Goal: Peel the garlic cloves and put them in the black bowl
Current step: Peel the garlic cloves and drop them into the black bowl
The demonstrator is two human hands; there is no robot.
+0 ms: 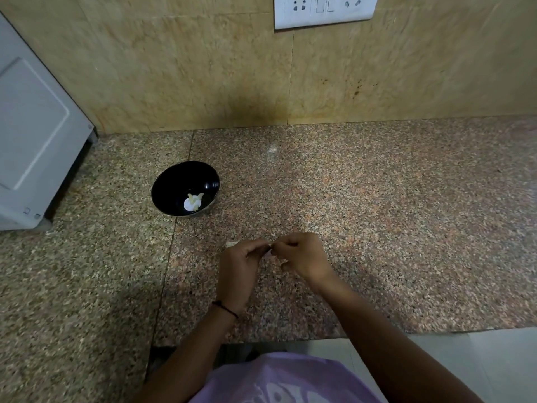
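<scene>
The black bowl (174, 181) stands on the granite counter, left of centre, with a few pale peeled garlic cloves (193, 202) at its bottom. Nearer to me, my left hand (239, 271) and my right hand (302, 257) meet over the counter, fingers curled. Between their fingertips they pinch a small garlic clove (269, 251) with pinkish skin, mostly hidden by the fingers. A pale scrap of garlic skin (231, 243) lies on the counter just beyond my left hand.
A grey appliance (35, 135) stands at the far left against the tiled wall. A white socket plate (325, 10) is on the wall above. The counter's front edge (406, 333) runs below my arms, with pale floor beyond.
</scene>
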